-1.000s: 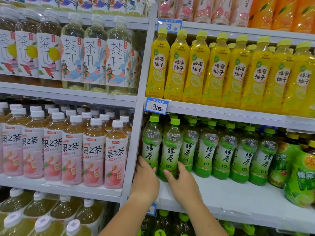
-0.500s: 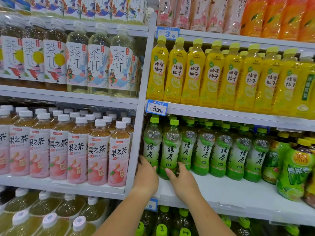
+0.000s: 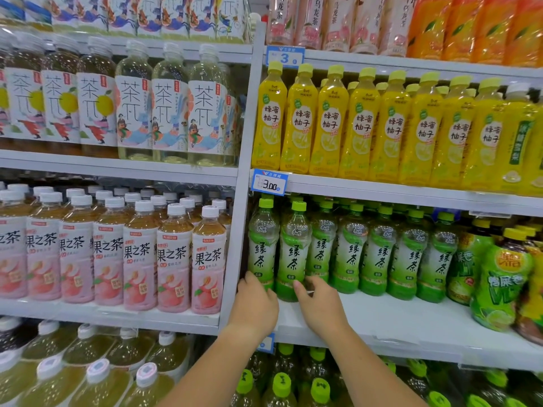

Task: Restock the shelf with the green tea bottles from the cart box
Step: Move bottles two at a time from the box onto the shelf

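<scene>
A: Head view, the only one we have. Both bare hands are at the left end of the white metal shelf board. Left hand sits at the base of the leftmost green-capped clear plastic green tea bottle, right against the grey upright post. Fingers curl round the bottle's bottom.

B: Actually gripping it?

A: We read it as touching, fingers partly curled. Whether it's a full clench we can't tell, the palm side is hidden.

B: Right hand?

A: Right hand is at the base of the second green tea bottle, fingers on its lower right side, thumb toward us. That bottle stands a bit forward of the others, upright on the board.

B: Rest of the stock?

A: Row of matching green tea bottles runs right along the same shelf, set further back, bare board in front. Price tag hangs just above the leftmost cap. Yellow honey-citron bottles one shelf up. Peach-label white-capped tea bottles in the bay left of the post.
</scene>
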The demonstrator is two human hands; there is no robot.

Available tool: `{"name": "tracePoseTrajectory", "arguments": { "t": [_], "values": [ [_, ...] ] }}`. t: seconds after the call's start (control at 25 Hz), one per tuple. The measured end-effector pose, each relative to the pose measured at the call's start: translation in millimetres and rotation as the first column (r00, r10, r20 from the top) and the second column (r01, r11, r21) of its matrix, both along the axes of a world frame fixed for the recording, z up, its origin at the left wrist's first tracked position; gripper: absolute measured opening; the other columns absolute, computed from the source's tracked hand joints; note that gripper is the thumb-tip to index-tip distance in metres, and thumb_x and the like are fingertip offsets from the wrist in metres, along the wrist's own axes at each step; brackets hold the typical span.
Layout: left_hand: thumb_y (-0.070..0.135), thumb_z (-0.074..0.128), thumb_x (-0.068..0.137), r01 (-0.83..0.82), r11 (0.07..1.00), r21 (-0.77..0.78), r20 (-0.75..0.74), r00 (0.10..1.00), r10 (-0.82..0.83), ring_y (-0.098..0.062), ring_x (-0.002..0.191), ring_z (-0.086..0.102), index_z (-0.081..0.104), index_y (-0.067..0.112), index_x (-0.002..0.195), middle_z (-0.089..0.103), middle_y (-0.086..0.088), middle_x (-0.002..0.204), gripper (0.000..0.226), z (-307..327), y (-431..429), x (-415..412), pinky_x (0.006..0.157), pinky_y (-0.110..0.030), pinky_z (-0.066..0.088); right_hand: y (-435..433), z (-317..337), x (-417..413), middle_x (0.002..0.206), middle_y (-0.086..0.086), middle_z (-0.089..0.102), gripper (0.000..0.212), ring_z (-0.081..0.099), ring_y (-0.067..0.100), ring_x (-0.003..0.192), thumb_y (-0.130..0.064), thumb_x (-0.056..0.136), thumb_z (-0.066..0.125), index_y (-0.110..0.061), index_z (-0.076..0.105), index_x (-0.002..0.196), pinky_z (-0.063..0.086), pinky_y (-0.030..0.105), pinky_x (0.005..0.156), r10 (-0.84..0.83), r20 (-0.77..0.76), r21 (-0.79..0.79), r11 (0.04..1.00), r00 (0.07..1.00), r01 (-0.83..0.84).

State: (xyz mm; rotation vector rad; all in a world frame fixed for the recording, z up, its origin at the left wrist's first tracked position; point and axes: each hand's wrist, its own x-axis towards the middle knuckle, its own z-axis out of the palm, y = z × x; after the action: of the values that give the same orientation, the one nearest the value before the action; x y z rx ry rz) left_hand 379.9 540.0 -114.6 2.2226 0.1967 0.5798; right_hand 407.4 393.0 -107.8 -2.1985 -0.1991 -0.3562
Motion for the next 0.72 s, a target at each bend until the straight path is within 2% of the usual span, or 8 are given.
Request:
{"name": "tracePoseTrajectory", "arguments": {
  "t": [0.16, 0.32, 0.44, 0.52, 0.6, 0.68, 0.72],
  "values": [
    [0.023, 0.051, 0.099, 0.025, 1.0, -0.011, 0.037, 0.999, -0.024, -0.023, 0.108, 0.056, 0.05, 0.008, 0.122, 0.054, -0.01, 0.119, 0.028, 3.2, -5.6, -16.3, 0.094, -0.036, 0.049, -7.5, 2.4, -3.9, 0.112, -0.004, 0.065, 0.037, 0.06, 0.013, 0.103, -0.041, 0.1, 0.053, -0.014, 0.063, 0.125, 0.042, 0.025, 0.083, 0.033, -0.02, 0.064, 0.997, 0.999, -0.031],
    [0.03, 0.049, 0.101, 0.069, 0.996, -0.065, 0.061, 0.996, -0.065, -0.019, 0.111, 0.054, 0.051, 0.012, 0.127, 0.051, -0.004, 0.121, 0.031, 10.3, -4.0, -27.1, 0.089, -0.028, 0.042, -14.2, 2.2, -13.1, 0.124, -0.003, 0.063, 0.043, 0.056, 0.008, 0.107, -0.043, 0.099, 0.054, -0.017, 0.058, 0.134, 0.04, 0.021, 0.089, 0.096, -0.064, 0.097, 0.991, 0.993, -0.089],
    [0.034, 0.049, 0.103, 0.157, 0.963, -0.219, 0.045, 0.988, -0.15, -0.016, 0.121, 0.053, 0.047, 0.012, 0.141, 0.054, -0.001, 0.131, 0.043, 19.0, -2.3, -36.6, 0.093, -0.026, 0.038, -16.6, 1.1, -25.2, 0.126, -0.005, 0.062, 0.043, 0.057, 0.008, 0.112, -0.04, 0.099, 0.056, -0.017, 0.058, 0.135, 0.041, 0.021, 0.093, 0.136, -0.091, 0.189, 0.975, 0.987, -0.117],
    [0.035, 0.049, 0.103, 0.195, 0.923, -0.332, 0.009, 0.979, -0.204, -0.011, 0.119, 0.051, 0.046, 0.014, 0.144, 0.055, 0.003, 0.13, 0.046, 24.5, -1.3, -44.1, 0.094, -0.024, 0.036, -16.7, 1.2, -37.2, 0.123, -0.007, 0.063, 0.039, 0.058, 0.007, 0.111, -0.038, 0.099, 0.056, -0.019, 0.058, 0.133, 0.042, 0.02, 0.093, 0.15, -0.128, 0.23, 0.966, 0.98, -0.117],
    [0.037, 0.049, 0.103, 0.189, 0.88, -0.436, -0.047, 0.972, -0.232, -0.009, 0.114, 0.055, 0.049, 0.017, 0.14, 0.059, 0.009, 0.124, 0.042, 29.3, 0.3, -48.6, 0.096, -0.028, 0.041, -19.3, 4.0, -49.6, 0.116, -0.011, 0.065, 0.03, 0.06, 0.006, 0.108, -0.036, 0.1, 0.056, -0.022, 0.061, 0.126, 0.043, 0.018, 0.089, 0.134, -0.158, 0.266, 0.96, 0.978, -0.088],
    [0.037, 0.05, 0.103, 0.155, 0.836, -0.527, -0.113, 0.962, -0.25, -0.012, 0.113, 0.059, 0.052, 0.021, 0.135, 0.064, 0.008, 0.119, 0.036, 30.6, 0.5, -57.2, 0.101, -0.035, 0.047, -23.0, 6.8, -64.5, 0.111, -0.014, 0.066, 0.024, 0.062, 0.005, 0.107, -0.033, 0.1, 0.056, -0.024, 0.063, 0.121, 0.044, 0.014, 0.084, 0.104, -0.193, 0.295, 0.954, 0.976, -0.043],
    [0.038, 0.05, 0.102, 0.134, 0.828, -0.544, -0.149, 0.956, -0.253, -0.013, 0.114, 0.06, 0.053, 0.024, 0.132, 0.065, 0.007, 0.119, 0.032, 32.8, 0.2, -61.5, 0.098, -0.034, 0.048, -25.0, 9.6, -70.3, 0.111, -0.014, 0.067, 0.024, 0.062, 0.003, 0.106, -0.033, 0.1, 0.056, -0.024, 0.063, 0.121, 0.044, 0.012, 0.083, 0.093, -0.219, 0.305, 0.952, 0.971, -0.022]
  ]
}}
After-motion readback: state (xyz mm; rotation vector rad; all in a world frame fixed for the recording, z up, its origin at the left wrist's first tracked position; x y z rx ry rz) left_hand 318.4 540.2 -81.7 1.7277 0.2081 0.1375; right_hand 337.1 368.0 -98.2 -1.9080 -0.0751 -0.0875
